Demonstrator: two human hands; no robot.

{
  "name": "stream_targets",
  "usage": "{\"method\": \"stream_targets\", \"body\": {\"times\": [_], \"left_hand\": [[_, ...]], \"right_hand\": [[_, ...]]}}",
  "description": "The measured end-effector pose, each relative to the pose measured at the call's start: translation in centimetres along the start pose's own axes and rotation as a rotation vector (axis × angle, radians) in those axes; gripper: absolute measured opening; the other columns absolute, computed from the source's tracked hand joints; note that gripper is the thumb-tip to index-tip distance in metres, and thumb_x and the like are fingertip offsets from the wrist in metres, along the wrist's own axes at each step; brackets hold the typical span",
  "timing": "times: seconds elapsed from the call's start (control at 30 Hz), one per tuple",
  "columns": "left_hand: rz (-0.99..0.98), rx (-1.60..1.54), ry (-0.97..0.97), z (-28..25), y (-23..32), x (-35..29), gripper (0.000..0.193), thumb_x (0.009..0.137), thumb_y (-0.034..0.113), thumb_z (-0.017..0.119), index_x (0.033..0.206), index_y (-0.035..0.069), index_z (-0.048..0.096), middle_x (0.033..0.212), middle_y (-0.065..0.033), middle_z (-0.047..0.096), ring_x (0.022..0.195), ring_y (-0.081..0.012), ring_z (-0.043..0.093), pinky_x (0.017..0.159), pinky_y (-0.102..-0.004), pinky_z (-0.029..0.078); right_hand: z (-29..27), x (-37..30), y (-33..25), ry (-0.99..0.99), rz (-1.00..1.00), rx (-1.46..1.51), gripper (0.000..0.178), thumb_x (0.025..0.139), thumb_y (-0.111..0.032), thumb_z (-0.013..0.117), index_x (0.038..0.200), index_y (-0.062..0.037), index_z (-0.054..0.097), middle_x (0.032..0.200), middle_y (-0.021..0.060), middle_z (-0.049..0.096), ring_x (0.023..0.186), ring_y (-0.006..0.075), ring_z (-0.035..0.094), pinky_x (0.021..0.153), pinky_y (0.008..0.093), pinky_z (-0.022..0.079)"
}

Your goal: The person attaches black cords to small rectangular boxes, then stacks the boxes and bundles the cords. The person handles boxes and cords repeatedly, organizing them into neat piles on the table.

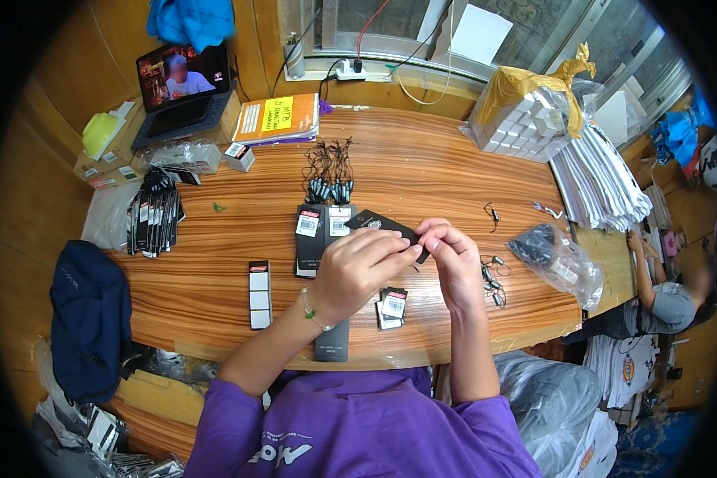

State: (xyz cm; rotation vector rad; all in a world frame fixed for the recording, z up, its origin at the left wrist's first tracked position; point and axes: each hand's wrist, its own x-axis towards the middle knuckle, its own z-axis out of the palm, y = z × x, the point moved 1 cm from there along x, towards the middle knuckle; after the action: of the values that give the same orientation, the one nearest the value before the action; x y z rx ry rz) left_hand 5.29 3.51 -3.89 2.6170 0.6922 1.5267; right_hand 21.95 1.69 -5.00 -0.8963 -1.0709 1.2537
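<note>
Between my hands is a black hang tag [381,221], held above the wooden table. My left hand [360,264] lies over its lower side with the fingers closed on it. My right hand [452,256] pinches its right end between thumb and fingers. Just left of it lie stacks of black tags with white labels [309,231], with black strings and small dark ends [327,179] beyond them. Another black tag [332,342] sticks out under my left wrist. Nearer to me is a small pile of labelled tags [392,307]. A strip of white stickers [260,295] lies to the left.
Loose strings [494,283] and a bag of black strings [546,251] lie on the right, near small cutters [547,210]. A bundle of black tags [154,215] and a tablet [185,77] are at left. A bag of white boxes [526,119] stands far right. Another person [665,307] sits at right.
</note>
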Motion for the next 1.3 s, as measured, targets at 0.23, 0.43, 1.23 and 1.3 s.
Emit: {"method": "stream_targets", "body": {"times": [0.23, 0.43, 1.23, 1.3], "left_hand": [[-0.277, -0.081, -0.079, 0.3, -1.3, -1.7, 0.018, 0.07, -0.001, 0.061, 0.087, 0.005, 0.064, 0.08, -0.0079, 0.062, 0.072, -0.0207, 0.061, 0.063, -0.0303, 0.051], [-0.608, -0.26, -0.056, -3.6, -2.8, -3.6, 0.053, 0.071, 0.01, 0.068, 0.119, 0.007, 0.048, 0.098, -0.0094, 0.06, 0.092, -0.019, 0.057, 0.079, -0.0294, 0.045], [-1.07, -0.414, -0.058, -11.7, -7.2, -14.6, 0.028, 0.072, 0.009, 0.068, 0.096, 0.002, 0.059, 0.09, -0.0055, 0.059, 0.085, -0.0147, 0.056, 0.076, -0.025, 0.045], [-1.103, -0.536, 0.149, -10.9, -6.6, -12.3, 0.017, 0.075, 0.005, 0.067, 0.087, 0.0, 0.056, 0.079, -0.0033, 0.061, 0.071, -0.0058, 0.056, 0.063, -0.0179, 0.046]], "right_hand": [[0.8, 1.9, -2.4, 0.18, -0.268, 0.252, 0.008, 0.088, -0.014, 0.051, 0.087, -0.0069, 0.052, 0.096, 0.0044, 0.051, 0.085, 0.0104, 0.045, 0.074, 0.025, 0.036], [2.5, 2.9, -1.3, 0.078, -0.31, 0.099, 0.007, 0.09, -0.012, 0.048, 0.091, -0.0049, 0.051, 0.067, 0.0035, 0.048, 0.055, 0.0084, 0.04, 0.051, 0.0205, 0.033], [-0.5, 1.6, 1.4, 0.157, -0.199, -0.267, 0.013, 0.082, 0.0, 0.057, 0.094, 0.0039, 0.058, 0.081, 0.0105, 0.062, 0.074, 0.0133, 0.058, 0.066, 0.0223, 0.046], [0.4, 1.5, 0.8, 0.131, -0.219, -0.315, 0.009, 0.081, 0.002, 0.056, 0.09, 0.0038, 0.058, 0.081, 0.0098, 0.062, 0.075, 0.0131, 0.058, 0.067, 0.0225, 0.046]]}}
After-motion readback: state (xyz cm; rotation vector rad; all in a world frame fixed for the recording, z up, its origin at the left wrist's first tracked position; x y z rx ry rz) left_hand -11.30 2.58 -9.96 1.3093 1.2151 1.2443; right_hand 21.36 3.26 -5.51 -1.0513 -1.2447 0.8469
